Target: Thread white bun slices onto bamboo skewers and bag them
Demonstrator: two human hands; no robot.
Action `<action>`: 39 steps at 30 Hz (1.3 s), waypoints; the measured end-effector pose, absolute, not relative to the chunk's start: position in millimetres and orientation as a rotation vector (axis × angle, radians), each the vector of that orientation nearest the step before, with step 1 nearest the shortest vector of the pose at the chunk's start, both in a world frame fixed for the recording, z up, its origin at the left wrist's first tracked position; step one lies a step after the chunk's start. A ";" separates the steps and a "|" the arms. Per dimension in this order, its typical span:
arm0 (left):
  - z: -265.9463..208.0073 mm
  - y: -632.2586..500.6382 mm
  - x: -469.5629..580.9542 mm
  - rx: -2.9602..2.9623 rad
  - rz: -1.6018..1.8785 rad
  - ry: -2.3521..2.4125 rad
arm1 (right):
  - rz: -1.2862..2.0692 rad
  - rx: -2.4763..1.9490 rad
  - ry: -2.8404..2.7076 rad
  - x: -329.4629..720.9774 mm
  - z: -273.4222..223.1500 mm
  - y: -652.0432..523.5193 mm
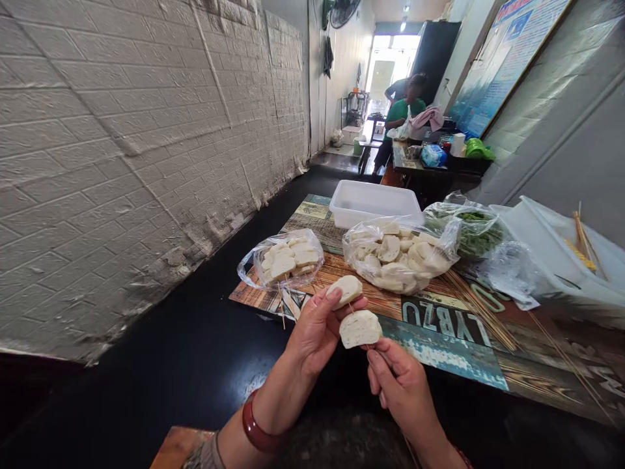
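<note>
In the head view, the left hand (pixel 312 329) is pinching the upper slice (pixel 347 290) between thumb and fingers, while the right hand (pixel 403 378) is pinching a stick (pixel 350 307) just under the lower slice (pixel 360 329), which it is piercing. I cannot tell whether its tip is entering the upper slice. Both slices are hovering by the near edge of the surface (pixel 439 355). From them, a bag of skewered slices (pixel 316 253) is lying at ten o'clock, a tub (pixel 344 212) is standing at twelve, a bigger bag of slices (pixel 405 283) is sitting at one, greens (pixel 476 234) are lying at two, and loose sticks (pixel 481 311) at three.
</note>
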State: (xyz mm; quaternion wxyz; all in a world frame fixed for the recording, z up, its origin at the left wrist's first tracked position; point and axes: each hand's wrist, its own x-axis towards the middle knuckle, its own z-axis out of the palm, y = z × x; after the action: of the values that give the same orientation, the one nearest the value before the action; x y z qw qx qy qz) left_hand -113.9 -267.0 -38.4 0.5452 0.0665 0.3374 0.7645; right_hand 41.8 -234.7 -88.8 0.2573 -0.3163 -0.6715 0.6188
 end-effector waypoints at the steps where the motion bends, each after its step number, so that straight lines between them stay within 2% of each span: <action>1: -38.4 -267.1 -113.7 0.163 1.814 0.804 | 1.677 -0.862 -1.823 41.8 -89.0 -234.5; 21: -39.8 -267.2 -107.7 0.270 1.841 0.914 | 1.753 -0.885 -1.731 39.6 -89.0 -234.2; 33: -48.8 -265.5 -104.3 0.314 1.874 1.001 | 1.589 -0.881 -1.793 38.4 -90.4 -227.0; 39: -44.1 -268.8 -111.3 0.289 1.842 0.900 | 1.640 -0.905 -1.767 42.0 -91.1 -227.3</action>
State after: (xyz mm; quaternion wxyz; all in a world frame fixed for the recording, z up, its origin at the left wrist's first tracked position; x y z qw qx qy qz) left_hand -111.3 -268.8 -44.1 0.5105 0.1201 0.3740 0.7649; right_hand 42.0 -227.3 -91.1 0.2794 -0.3374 -0.6590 0.6114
